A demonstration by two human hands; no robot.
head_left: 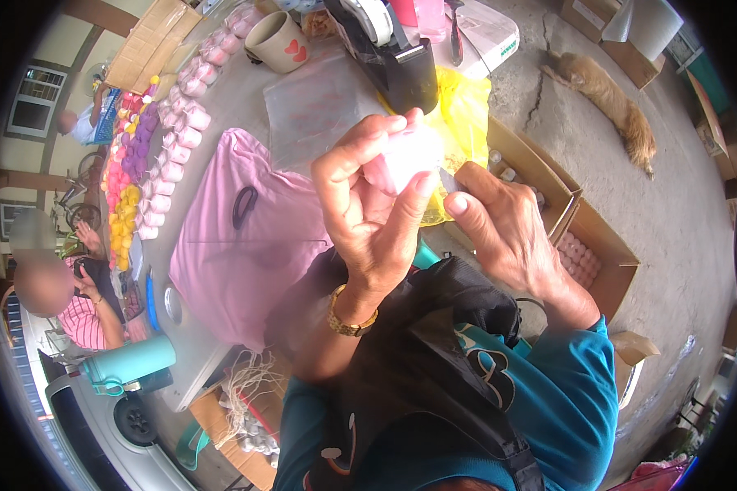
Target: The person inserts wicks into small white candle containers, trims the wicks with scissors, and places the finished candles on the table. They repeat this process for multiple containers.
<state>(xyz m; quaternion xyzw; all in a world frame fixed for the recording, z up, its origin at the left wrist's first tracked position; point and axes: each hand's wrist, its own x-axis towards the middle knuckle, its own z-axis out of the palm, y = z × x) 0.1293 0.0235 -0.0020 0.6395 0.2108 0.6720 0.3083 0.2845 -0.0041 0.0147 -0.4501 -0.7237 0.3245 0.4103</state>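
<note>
My left hand point(373, 204), with a gold watch at its wrist, is raised over the table. Its fingers are closed round a small rounded pale pink piece point(397, 159), partly washed out by glare. Close beside it, my right hand point(508, 225) pinches a thin grey blade-like tool point(449, 182) between thumb and fingers; its handle is hidden in the grip. The blade's tip is at the pink piece's right side; I cannot tell whether they touch. Below lies a pink cloth point(221, 225) with dark-handled scissors point(244, 206) on it, only the handle loop plain.
Pale pink wrapped pieces point(172, 155) line the table's left side, beside yellow and purple ones. A black tape dispenser point(413, 74), mug point(278, 42) and yellow bag point(463, 98) stand beyond my hands. Cardboard boxes point(606, 262) sit at right. Another person point(90, 315) is at left; a dog point(606, 90) lies on the floor.
</note>
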